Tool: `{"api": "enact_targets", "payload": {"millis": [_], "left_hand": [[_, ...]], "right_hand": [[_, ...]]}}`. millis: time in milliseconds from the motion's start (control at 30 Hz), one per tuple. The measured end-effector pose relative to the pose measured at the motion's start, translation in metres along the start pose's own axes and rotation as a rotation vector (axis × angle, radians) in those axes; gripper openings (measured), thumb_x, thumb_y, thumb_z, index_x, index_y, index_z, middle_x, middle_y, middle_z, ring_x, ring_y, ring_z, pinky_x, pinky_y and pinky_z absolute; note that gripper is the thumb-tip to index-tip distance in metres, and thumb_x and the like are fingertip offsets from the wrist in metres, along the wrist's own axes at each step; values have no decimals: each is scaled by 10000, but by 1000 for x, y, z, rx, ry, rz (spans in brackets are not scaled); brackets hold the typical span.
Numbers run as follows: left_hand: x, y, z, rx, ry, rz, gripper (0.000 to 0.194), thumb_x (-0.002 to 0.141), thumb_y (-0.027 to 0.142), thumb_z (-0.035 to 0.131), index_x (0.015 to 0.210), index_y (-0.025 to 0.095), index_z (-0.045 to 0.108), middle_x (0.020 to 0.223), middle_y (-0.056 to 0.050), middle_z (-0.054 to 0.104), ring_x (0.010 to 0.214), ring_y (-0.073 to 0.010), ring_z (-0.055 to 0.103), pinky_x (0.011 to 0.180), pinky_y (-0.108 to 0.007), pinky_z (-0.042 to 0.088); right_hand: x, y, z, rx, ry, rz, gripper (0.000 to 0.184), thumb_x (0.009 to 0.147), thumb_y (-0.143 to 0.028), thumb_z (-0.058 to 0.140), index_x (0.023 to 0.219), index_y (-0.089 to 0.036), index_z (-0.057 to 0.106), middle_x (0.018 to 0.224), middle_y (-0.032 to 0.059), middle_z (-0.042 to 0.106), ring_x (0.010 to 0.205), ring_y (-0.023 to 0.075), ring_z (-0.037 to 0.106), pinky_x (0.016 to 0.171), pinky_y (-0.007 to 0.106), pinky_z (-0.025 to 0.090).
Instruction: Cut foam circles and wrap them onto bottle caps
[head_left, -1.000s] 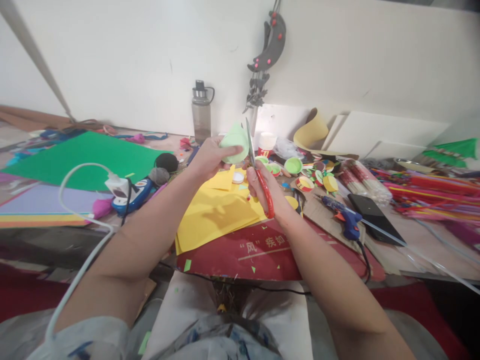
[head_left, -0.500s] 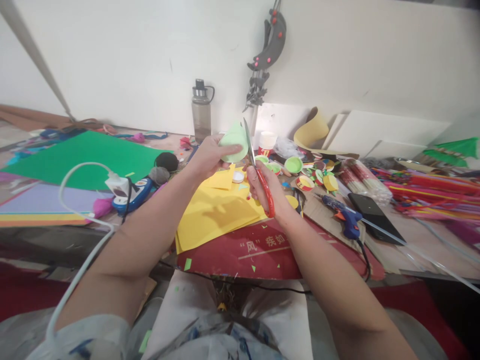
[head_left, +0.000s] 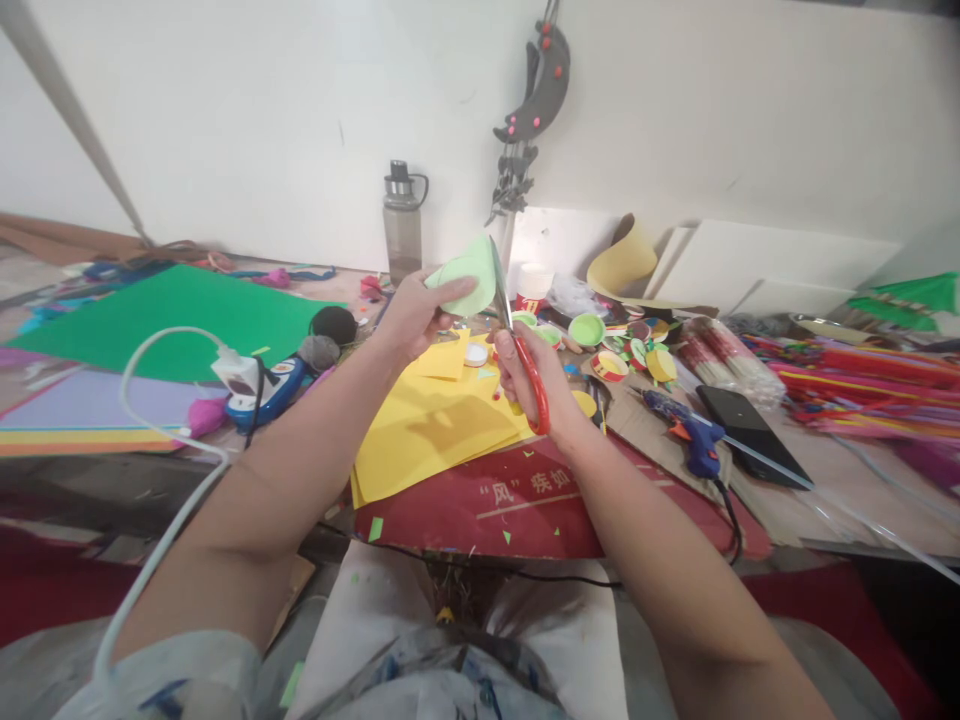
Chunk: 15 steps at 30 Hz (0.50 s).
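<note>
Pinched in my left hand is a piece of light green paper with a rounded lower edge, raised above the table. My right hand grips red-handled scissors, their blades pointing up and lying along the right edge of the paper. Whether the blades are parted is hard to make out. Below both hands, yellow paper sheets lie on a dark red board, with small green scraps on it.
A water bottle stands by the wall. Right of my hands are green-lined paper cup pieces, a blue glue gun, a black phone and colourful pipe cleaners. To the left lie green sheet and a power strip.
My left hand has turned the green paper, so its pointed top now leans toward the blades. The right hand and scissors have stayed nearly in place.
</note>
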<state>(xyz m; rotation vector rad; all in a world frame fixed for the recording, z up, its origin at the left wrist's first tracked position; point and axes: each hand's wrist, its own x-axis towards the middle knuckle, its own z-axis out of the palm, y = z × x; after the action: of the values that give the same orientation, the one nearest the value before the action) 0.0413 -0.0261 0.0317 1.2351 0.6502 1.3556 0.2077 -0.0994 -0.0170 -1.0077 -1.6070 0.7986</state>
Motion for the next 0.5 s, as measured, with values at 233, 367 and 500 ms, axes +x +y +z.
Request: {"api": "enact_targets", "payload": {"millis": [233, 367, 500], "left_hand": [[2, -4, 0, 59, -21, -8, 393, 518, 291, 933, 768, 116, 685, 648, 9, 629, 498, -36, 494, 394, -165, 243], [2, -4, -1, 53, -30, 2, 388, 513, 285, 930, 756, 119, 677, 644, 9, 621, 494, -35, 480, 405, -175, 242], [2, -4, -1, 53, -26, 4, 409, 495, 291, 945, 740, 123, 663, 638, 13, 602, 494, -32, 458, 402, -180, 213]], "right_hand": [[-1, -3, 2, 79, -3, -45, 523, 932, -776, 548, 977, -256, 510, 708, -48, 420, 601, 122, 412, 501, 259, 392], [0, -1, 2, 74, -2, -29, 530, 931, -781, 545, 989, -255, 513, 715, -52, 381, 602, 119, 383, 491, 260, 365], [0, 0, 1, 61, 3, -23, 542, 921, -793, 545, 945, -255, 488, 706, -51, 363, 603, 119, 368, 491, 267, 344]]}}
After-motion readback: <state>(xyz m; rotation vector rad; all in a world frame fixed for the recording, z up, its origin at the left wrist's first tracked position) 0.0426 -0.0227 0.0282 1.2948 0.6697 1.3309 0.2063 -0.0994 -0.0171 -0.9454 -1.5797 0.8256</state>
